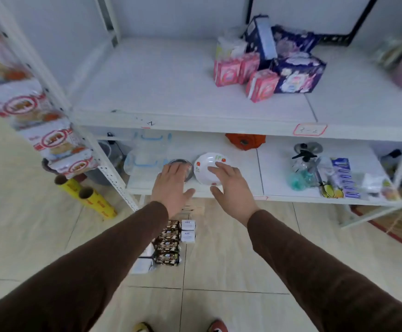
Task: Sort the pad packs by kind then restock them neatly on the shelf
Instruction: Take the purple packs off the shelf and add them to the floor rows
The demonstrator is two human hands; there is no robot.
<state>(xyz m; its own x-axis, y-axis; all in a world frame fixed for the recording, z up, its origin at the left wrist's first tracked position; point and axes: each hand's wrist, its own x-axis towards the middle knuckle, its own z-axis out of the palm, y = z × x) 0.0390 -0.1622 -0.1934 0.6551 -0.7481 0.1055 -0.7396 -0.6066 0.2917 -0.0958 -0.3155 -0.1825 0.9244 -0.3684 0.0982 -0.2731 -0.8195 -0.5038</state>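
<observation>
Each hand's grip released — left hand (172, 185), right hand (231, 185) — before white shelf (171, 92), tiled floor (219, 271).

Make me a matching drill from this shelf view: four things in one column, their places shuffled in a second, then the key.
Things
1. pink pad packs
2. white dish
3. yellow rolls
4. dark wrapped packs

Places
A. lower shelf, by the right hand
B. row on the floor between the sleeves
C. upper shelf, beside the navy packs
D. on the floor by the rack's left post

Pairs: 1-C, 2-A, 3-D, 4-B
</observation>
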